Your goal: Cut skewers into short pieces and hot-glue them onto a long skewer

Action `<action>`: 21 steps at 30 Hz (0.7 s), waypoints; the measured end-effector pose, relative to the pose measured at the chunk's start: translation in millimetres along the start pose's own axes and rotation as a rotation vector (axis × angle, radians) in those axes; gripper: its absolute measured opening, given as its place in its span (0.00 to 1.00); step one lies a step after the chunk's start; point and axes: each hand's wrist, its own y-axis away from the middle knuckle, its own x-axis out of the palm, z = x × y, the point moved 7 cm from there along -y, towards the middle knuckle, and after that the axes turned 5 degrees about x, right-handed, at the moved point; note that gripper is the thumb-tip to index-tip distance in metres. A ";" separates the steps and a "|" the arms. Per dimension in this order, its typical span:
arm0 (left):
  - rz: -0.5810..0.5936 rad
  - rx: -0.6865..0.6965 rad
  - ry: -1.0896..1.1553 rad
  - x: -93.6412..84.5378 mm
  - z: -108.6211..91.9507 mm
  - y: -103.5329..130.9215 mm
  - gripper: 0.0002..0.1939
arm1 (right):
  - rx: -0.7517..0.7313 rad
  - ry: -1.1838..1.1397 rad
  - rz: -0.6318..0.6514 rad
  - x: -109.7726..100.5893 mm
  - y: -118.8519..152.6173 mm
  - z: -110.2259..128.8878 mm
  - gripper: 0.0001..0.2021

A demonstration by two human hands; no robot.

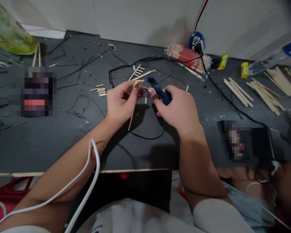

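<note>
My left hand [122, 102] pinches a small piece made of short wooden sticks [138, 83] between thumb and fingers. A longer thin wooden stick [131, 120] slants down below that hand. My right hand [180, 106] is closed around a dark blue tool [160, 90], which looks like a glue gun, its grip mostly hidden by the fingers. A pink part or fingertip shows at its front, close to the left fingers. A black cord [147, 139] loops beneath both hands. Just beyond them lies a small ladder-like stick frame [135, 72], and short cut sticks [101, 90] lie left of my left hand.
A bag of wooden sticks [184, 56] and a blue plug adapter [197, 41] are at the back. Loose sticks [237, 92] and a plastic bottle [266, 61] lie right. Wire scraps litter the dark table [70, 142]. A white cable [95, 158] crosses my left forearm. Another person sits at right.
</note>
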 end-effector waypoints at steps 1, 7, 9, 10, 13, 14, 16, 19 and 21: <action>0.011 0.059 -0.040 -0.8 -0.2 -0.7 0.14 | -0.007 0.035 0.003 1.5 1.5 3.0 0.15; 0.039 0.161 -0.154 -1.8 -2.3 0.4 0.12 | -0.023 0.128 -0.024 5.6 3.9 10.0 0.15; 0.028 0.155 -0.146 -2.1 -3.8 0.6 0.12 | -0.009 0.147 -0.045 4.5 3.3 8.6 0.16; 0.028 0.152 -0.147 -1.8 -4.5 0.7 0.12 | -0.005 0.154 -0.052 4.1 2.9 8.0 0.16; 0.044 0.150 -0.167 -0.8 -6.9 1.0 0.13 | -0.003 0.163 -0.048 5.7 2.0 7.1 0.16; 0.051 0.151 -0.177 -0.7 -7.7 1.0 0.13 | -0.006 0.163 -0.041 7.1 1.7 7.3 0.16; 0.063 0.155 -0.203 -0.5 -9.4 1.0 0.13 | -0.017 0.156 -0.023 10.2 1.5 8.4 0.16; 0.073 0.168 -0.250 -0.4 -12.0 0.9 0.12 | -0.027 0.151 0.005 14.1 1.7 10.9 0.15; 0.071 0.178 -0.266 -0.1 -13.3 0.9 0.12 | -0.027 0.156 0.021 15.1 2.1 12.6 0.15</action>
